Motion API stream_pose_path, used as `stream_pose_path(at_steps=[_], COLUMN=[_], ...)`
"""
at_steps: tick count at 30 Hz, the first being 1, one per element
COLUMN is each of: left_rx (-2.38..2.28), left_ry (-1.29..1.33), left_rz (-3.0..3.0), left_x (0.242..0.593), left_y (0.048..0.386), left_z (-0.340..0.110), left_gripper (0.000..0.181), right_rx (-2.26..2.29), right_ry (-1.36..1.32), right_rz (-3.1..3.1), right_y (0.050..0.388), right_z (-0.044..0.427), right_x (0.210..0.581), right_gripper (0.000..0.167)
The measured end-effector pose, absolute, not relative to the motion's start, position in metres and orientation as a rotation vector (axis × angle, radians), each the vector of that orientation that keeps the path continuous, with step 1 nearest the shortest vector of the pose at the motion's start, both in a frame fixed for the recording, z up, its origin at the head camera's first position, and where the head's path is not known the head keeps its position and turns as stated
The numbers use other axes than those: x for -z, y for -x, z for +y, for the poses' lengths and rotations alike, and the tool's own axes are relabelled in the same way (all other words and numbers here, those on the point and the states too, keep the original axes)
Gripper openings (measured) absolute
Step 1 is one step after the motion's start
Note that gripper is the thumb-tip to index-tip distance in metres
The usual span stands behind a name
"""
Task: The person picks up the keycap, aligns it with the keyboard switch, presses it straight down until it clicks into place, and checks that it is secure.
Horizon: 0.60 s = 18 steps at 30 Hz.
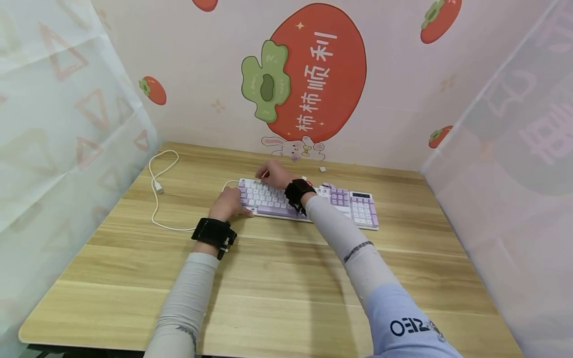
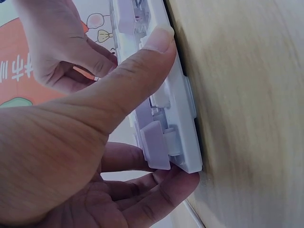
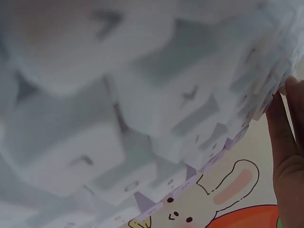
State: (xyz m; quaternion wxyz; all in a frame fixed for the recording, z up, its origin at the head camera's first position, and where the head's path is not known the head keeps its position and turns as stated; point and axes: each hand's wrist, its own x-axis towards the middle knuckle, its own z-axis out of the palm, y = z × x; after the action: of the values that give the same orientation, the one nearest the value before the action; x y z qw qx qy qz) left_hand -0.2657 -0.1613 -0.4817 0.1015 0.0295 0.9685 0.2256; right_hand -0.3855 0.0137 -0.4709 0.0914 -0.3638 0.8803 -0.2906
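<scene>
A white and lilac keyboard [image 1: 363, 211] lies on the wooden table. My left hand [image 1: 227, 203] grips its left end; in the left wrist view the thumb [image 2: 142, 59] presses along the front side and the fingers [image 2: 152, 202] curl round the end. Over the keyboard's back left part reaches my right hand [image 1: 276, 175], its curled fingertips pinching at a small keycap in the top row. Up close, the right wrist view has those fingers [image 3: 287, 128] touching the far row of keys; the pinched piece is mostly hidden.
A loose white keycap [image 1: 322, 169] lies behind the keyboard. The white cable [image 1: 154, 211] loops over the table's left side, ending in a USB plug [image 1: 158, 187]. A printed backdrop [image 1: 385, 124] stands along the back edge, with fabric screens on both sides.
</scene>
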Motion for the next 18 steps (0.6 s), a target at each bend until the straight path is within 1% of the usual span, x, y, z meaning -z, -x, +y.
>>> stream_pose_path(at_steps=[8,11,15,18], left_rx=[-0.672,-0.662,-0.648,-0.652], left_ry=[-0.096,-0.104,-0.114,-0.106], left_rz=[2.863,2.862,2.872,2.867], left_x=[0.4809,0.4810,0.4815,0.4824], left_y=[0.2644,0.2646,0.2652,0.2648], left_z=[-0.1614,-0.1616,-0.1614,-0.1619], left_gripper=[0.074,0.075,0.075,0.074], right_rx=[0.796,0.809,0.842,0.879], right_ry=[1.140,1.118,1.061,1.063], right_rz=[2.628,2.624,2.625,2.613], right_y=[0.3892,0.3884,0.3875,0.3869], right_z=[0.0135,0.0126,0.0114,0.0105], right_x=[0.4710,0.4714,0.4708,0.4712], right_gripper=[0.014,0.010,0.013,0.020])
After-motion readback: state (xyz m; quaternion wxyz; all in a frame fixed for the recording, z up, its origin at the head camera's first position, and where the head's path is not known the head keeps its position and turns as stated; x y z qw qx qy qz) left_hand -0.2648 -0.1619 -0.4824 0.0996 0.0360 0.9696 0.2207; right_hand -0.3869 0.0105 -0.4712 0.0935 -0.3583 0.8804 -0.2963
